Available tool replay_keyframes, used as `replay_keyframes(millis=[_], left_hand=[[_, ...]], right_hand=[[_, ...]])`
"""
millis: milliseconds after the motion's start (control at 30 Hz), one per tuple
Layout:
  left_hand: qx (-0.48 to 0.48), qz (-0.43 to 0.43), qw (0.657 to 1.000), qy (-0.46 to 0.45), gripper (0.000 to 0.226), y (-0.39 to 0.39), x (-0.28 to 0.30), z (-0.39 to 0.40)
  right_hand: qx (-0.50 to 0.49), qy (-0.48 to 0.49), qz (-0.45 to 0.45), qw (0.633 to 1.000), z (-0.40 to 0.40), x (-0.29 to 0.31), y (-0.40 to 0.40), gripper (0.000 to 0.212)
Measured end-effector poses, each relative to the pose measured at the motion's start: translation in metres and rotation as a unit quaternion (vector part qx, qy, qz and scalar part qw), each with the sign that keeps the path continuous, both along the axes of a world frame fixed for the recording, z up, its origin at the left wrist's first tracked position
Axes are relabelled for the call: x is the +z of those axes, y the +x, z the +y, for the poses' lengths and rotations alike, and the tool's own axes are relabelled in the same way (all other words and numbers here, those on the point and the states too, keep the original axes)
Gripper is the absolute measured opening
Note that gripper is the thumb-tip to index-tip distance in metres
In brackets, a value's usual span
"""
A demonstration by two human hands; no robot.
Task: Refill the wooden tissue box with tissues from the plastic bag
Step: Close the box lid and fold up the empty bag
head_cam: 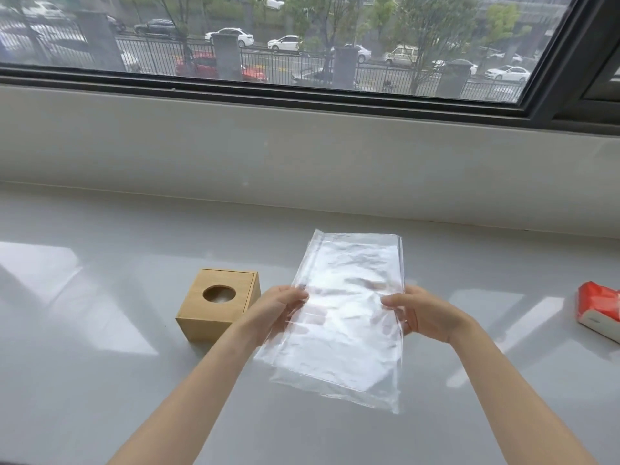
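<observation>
tan wooden box (218,308), clear bag (349,317), red packet (599,305)

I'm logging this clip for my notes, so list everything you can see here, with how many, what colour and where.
wooden tissue box: one, light wood, round hole in its top, on the counter left of centre, beside the left hand.
plastic bag: one, clear, looks flat and empty, held up over the counter at centre.
packet: one, red and white, on the counter at the far right edge, partly cut off.
counter: one, pale grey, glossy, across the foreground.
window: one, dark frame, above the counter, showing a street with cars, trees and a fence.
left hand: one, bare, gripping the bag's left edge.
right hand: one, bare, gripping the bag's right edge.
</observation>
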State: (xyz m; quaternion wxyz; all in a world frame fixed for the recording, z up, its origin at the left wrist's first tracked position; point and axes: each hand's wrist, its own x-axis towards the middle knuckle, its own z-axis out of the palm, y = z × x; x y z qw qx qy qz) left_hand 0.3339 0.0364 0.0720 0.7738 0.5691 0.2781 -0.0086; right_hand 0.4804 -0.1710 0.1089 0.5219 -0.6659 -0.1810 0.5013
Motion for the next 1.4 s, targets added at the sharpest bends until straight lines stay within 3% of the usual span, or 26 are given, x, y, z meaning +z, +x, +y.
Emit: replay_keyframes(millis=[200, 300, 400, 533, 633, 700, 767, 833, 967, 1033, 1133, 1233, 1400], left_hand=[[-0.023, -0.061, 0.997, -0.029, 0.037, -0.005, -0.003, 0.006], [-0.042, -0.062, 0.997, -0.028, 0.027, -0.009, -0.005, 0.006], [-0.043, -0.064, 0.997, 0.006, 0.024, -0.014, 0.002, -0.001], [-0.001, -0.094, 0.996, -0.007, 0.025, -0.023, -0.006, 0.004], [0.013, -0.061, 0.998, -0.004, 0.032, -0.032, -0.011, 0.0], [0.013, -0.057, 0.998, 0.0, 0.025, -0.038, -0.007, -0.008], [0.018, -0.044, 0.998, 0.047, 0.018, -0.044, -0.009, -0.011], [0.042, -0.037, 0.994, 0.093, 0.008, -0.051, -0.013, -0.014], [0.126, -0.041, 0.984, 0.123, 0.02, -0.072, -0.021, -0.018], [0.188, -0.046, 0.974, 0.116, 0.021, -0.087, -0.025, -0.017], [0.25, -0.044, 0.959, 0.126, 0.023, -0.114, -0.031, -0.014], [0.297, -0.039, 0.945, 0.13, 0.029, -0.145, -0.041, -0.004], [0.346, -0.029, 0.936, 0.058, 0.025, -0.201, -0.052, 0.023]], right_hand=[[0.003, 0.094, 0.013, 0.996, -0.006, -0.005, 0.01, 0.044], [-0.025, 0.133, 0.036, 0.99, -0.006, -0.011, 0.013, 0.033], [-0.037, 0.126, 0.042, 0.99, -0.005, -0.014, 0.012, 0.048], [-0.046, 0.116, 0.055, 0.991, -0.005, -0.011, 0.011, 0.05], [0.003, 0.071, -0.052, 0.996, -0.003, -0.015, 0.01, 0.038], [0.05, 0.029, -0.123, 0.991, -0.001, -0.018, 0.006, 0.021], [0.061, 0.013, -0.139, 0.988, 0.004, -0.022, 0.002, 0.018], [0.045, 0.015, -0.135, 0.99, 0.011, -0.027, -0.004, 0.025], [-0.043, 0.044, -0.086, 0.994, 0.029, -0.036, -0.023, 0.05], [-0.06, 0.049, -0.027, 0.997, 0.04, -0.042, -0.035, 0.05], [0.045, -0.007, 0.042, 0.998, 0.054, -0.047, -0.059, 0.038], [0.164, -0.044, 0.034, 0.985, 0.071, -0.053, -0.09, 0.032], [0.161, -0.012, -0.014, 0.987, 0.106, -0.059, -0.144, 0.02]])
